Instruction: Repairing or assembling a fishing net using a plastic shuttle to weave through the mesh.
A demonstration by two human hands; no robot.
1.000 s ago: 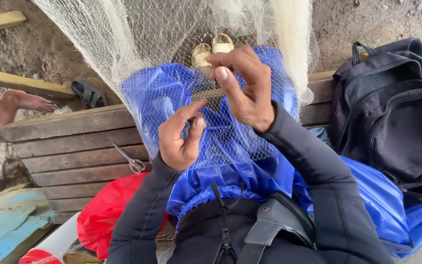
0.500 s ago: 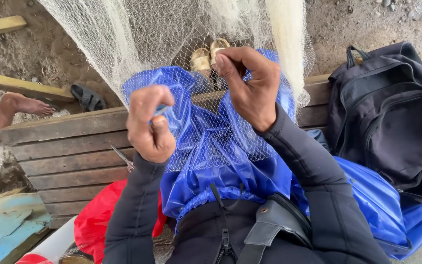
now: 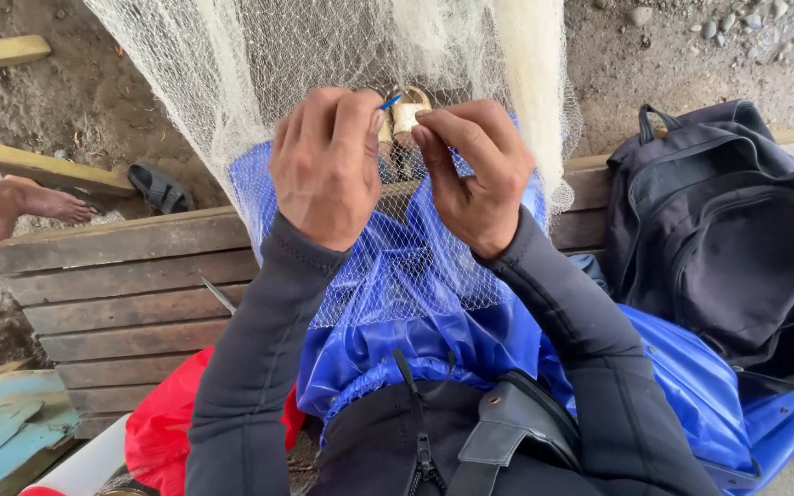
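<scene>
Bare foot (image 3: 43, 202) of another person comes in at the far left, resting on the sandy ground beside a yellow plank (image 3: 39, 165), and a dark sandal (image 3: 160, 188) lies near it, just behind the back edge of the wooden bench (image 3: 121, 285). Near the front left corner of the bench I see a light blue board (image 3: 2, 432) and a red cloth (image 3: 167, 432).

The person sits on the bench with blue waterproof trousers (image 3: 415, 331) over the knees, and a white fishing net (image 3: 287, 64) hangs down from the top of the view and lies across these knees. The left hand (image 3: 328, 165) is raised in front of the net with fingers curled closed; between thumb and index it pinches a small blue piece (image 3: 390, 101), maybe a netting needle tip, but I cannot tell exactly. Just beside it, the right hand (image 3: 475, 170) is also clenched, its thumb and index fingertip pressed together on the mesh of the net. Both hands are near each other but apart, above the knees. Between them, through the net, the toes of pale sandals (image 3: 406, 115) are visible.

At the right end of the bench a black backpack (image 3: 737, 230) stands, touching the blue trousers.
</scene>
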